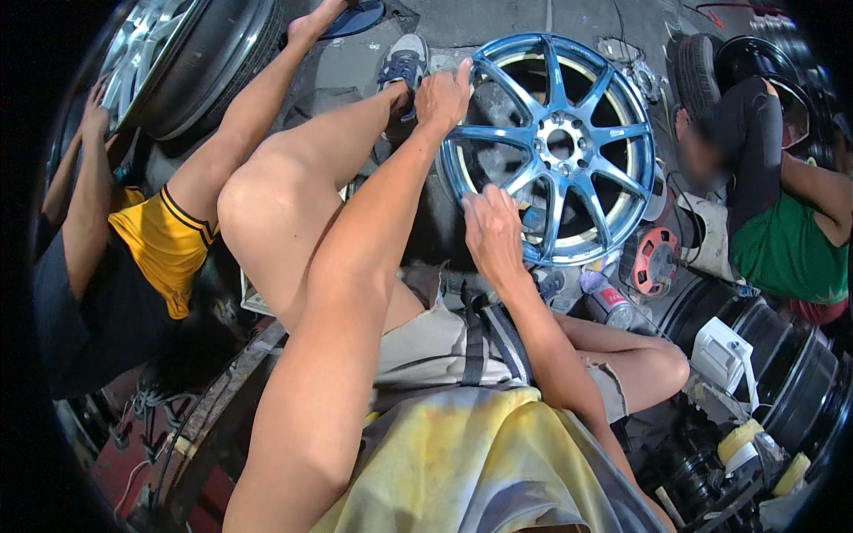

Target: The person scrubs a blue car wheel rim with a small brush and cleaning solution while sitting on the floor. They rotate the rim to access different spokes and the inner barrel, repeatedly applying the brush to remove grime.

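Observation:
A glossy blue alloy wheel rim (613, 133) with several spokes and a silver hub is tilted in front of me, its open face toward me. At its upper left edge is my left hand (442, 99), fingers closed around the outer lip with one finger stretched along it. Lower down, my right hand (494, 227) is at the near left edge of the same wheel, fingers bent and smeared by motion. Whether it holds anything small I cannot see.
To the left, a person in yellow shorts (158, 253) is beside a large silver wheel (147, 53). Another person in green (791, 235) sits at right. Near me lie a red round reel-like object (655, 261), a clear bottle (610, 306), a white box (721, 352) and black wheels (791, 391).

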Demonstrator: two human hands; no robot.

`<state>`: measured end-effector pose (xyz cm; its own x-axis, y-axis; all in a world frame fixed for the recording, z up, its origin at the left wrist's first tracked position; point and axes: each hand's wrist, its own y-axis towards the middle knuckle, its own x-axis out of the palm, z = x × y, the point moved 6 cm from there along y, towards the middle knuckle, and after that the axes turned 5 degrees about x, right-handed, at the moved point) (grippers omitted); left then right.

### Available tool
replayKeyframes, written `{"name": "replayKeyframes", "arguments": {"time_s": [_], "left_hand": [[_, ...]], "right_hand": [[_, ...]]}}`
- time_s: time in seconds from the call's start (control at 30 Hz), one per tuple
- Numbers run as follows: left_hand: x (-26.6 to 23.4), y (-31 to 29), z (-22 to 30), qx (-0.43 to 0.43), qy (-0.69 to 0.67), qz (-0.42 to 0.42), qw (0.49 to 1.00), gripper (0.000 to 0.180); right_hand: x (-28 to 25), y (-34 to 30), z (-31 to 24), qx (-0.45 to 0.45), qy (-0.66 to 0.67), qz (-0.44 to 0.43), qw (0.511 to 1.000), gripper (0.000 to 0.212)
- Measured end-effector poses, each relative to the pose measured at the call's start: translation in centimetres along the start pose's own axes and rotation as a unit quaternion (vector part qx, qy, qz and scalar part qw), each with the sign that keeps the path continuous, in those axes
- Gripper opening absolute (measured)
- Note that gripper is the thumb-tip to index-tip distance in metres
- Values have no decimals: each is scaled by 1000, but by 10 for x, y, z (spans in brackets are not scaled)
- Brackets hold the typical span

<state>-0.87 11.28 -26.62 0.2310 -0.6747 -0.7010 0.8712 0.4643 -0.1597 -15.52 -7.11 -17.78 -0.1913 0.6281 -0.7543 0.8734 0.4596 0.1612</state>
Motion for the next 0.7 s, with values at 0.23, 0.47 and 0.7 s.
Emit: {"name": "replayKeyframes", "arguments": {"time_s": [0.23,0.47,0.7], "left_hand": [[-3,0,3,25,-3,25,999,79],[-1,0,0,2,-9,8,1000,79],[-1,0,0,-8,-2,6,1000,78]], "right_hand": [[1,6,-4,-41,20,65,997,11],[10,5,0,-19,1,26,999,8],[11,7,3,-6,-4,40,999,11]]}}
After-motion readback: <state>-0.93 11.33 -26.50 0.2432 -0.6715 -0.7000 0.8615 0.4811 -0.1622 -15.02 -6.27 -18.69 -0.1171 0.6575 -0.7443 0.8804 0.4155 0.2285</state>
